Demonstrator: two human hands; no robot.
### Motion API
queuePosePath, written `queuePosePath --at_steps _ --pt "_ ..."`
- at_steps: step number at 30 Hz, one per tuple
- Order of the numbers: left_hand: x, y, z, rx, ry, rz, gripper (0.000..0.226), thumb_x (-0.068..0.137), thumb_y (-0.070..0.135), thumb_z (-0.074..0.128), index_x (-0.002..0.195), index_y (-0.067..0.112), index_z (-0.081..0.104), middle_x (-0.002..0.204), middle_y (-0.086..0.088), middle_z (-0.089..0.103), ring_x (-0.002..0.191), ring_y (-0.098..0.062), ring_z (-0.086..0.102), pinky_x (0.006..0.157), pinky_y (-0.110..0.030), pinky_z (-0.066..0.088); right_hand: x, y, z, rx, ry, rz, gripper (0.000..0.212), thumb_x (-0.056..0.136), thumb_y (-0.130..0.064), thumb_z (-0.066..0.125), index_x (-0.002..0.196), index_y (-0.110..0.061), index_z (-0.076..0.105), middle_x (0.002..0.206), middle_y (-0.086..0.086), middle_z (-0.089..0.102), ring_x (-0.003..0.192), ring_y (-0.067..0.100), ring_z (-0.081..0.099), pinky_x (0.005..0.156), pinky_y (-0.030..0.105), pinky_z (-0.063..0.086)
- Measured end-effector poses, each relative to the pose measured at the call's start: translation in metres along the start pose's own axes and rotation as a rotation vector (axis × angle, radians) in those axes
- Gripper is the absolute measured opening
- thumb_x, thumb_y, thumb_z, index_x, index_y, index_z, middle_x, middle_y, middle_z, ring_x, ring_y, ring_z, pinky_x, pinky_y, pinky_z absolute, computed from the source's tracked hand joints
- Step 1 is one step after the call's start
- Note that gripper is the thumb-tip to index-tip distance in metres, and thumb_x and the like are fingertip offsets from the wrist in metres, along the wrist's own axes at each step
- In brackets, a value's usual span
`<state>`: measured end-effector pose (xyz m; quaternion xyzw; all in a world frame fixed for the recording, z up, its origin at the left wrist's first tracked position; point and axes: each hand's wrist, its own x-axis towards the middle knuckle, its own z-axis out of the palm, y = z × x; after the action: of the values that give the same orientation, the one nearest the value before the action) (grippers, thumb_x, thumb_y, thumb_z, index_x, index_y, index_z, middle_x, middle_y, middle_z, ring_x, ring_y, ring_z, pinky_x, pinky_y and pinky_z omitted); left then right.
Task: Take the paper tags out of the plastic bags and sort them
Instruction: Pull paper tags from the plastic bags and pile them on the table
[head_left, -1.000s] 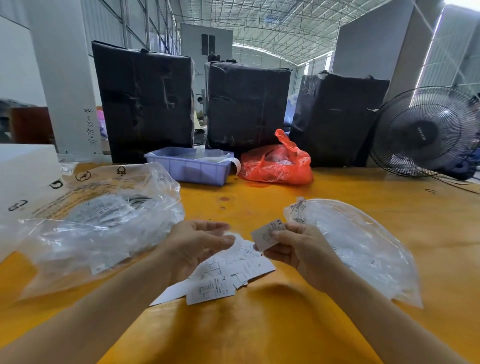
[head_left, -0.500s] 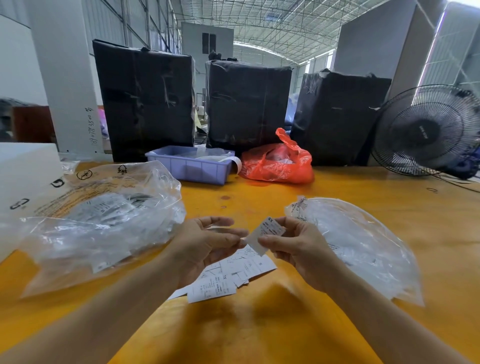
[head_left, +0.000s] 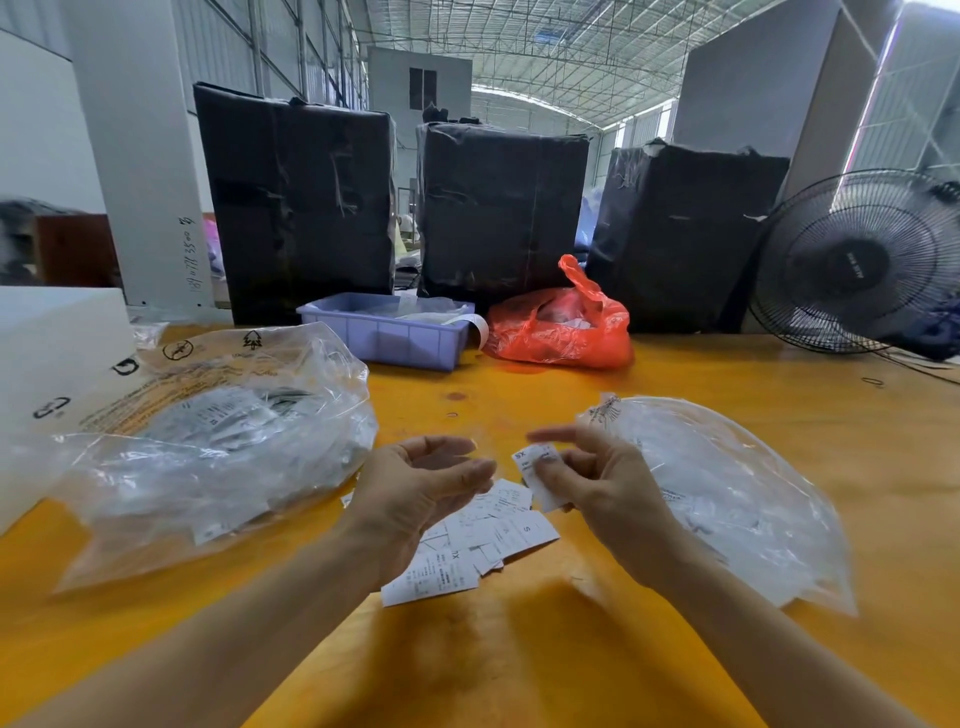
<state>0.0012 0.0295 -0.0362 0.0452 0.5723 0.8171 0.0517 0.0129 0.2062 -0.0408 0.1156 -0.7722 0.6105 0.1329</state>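
In the centre of the frame, the right hand (head_left: 605, 486) pinches a small white paper tag (head_left: 540, 475) between thumb and fingers; printing shows on the tag but only "XS"-like letters near its top can be made out. The left hand (head_left: 415, 491) hovers just left of it, palm up, fingers loosely curved and holding nothing. Below and between the hands, a loose pile of tags (head_left: 475, 545) lies on the yellow table (head_left: 519, 665); the left hand covers the pile's upper left part, so its full extent cannot be told.

At right, a clear plastic bag (head_left: 727, 499) rests on the table behind the right hand and wrist; pale shapes inside are too blurred to identify. At left, a larger crumpled clear bag (head_left: 208, 441) holds printed slips, dimly seen through the folds.

Along the far edge stand a lilac tray (head_left: 384, 338), an orange bag (head_left: 561, 327), three black-wrapped bundles (head_left: 296, 202) and, at upper right, a black fan (head_left: 857, 265) cut off by the frame edge.
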Motion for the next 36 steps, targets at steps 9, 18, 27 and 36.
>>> queuePosePath --at_steps 9,18,27,36 --pt "-0.005 -0.006 0.005 0.149 -0.048 0.056 0.046 0.044 0.009 0.078 0.087 0.006 0.064 0.070 -0.003 0.073 0.066 -0.016 0.069 0.062 -0.023 0.056 -0.008 -0.005 0.010 0.012 -0.229 0.030 0.045 0.071 -0.049 0.063 0.094 -0.012 0.073 0.088 0.016 0.070 0.076 0.017 0.061 0.068 0.028 0.047" --pt "-0.001 -0.004 0.001 0.105 -0.004 -0.060 0.026 0.060 0.005 0.075 0.084 0.004 0.068 0.071 -0.007 0.071 0.058 -0.011 0.066 0.055 -0.018 0.052 -0.001 -0.001 0.006 0.221 -0.037 0.150 0.008 0.077 -0.013 0.071 0.071 -0.007 0.069 0.060 -0.001 0.061 0.055 0.006 0.054 0.052 0.017 0.043" --pt "0.000 -0.004 0.002 -0.084 0.032 -0.010 0.016 0.065 0.021 0.069 0.076 0.009 0.069 0.080 -0.009 0.074 0.068 -0.014 0.071 0.056 -0.020 0.052 -0.010 -0.001 0.018 0.081 -0.247 0.212 0.015 0.083 -0.010 0.068 0.088 0.004 0.068 0.074 0.011 0.065 0.063 0.016 0.062 0.060 0.023 0.051" --pt "-0.003 -0.004 -0.002 0.407 0.061 0.135 0.018 0.061 0.011 0.082 0.074 0.007 0.071 0.065 -0.005 0.072 0.056 -0.007 0.064 0.055 -0.016 0.048 0.004 -0.008 -0.009 -0.159 0.134 -0.072 0.016 0.085 -0.011 0.067 0.096 -0.019 0.060 0.090 0.005 0.069 0.076 0.010 0.067 0.060 0.020 0.054"
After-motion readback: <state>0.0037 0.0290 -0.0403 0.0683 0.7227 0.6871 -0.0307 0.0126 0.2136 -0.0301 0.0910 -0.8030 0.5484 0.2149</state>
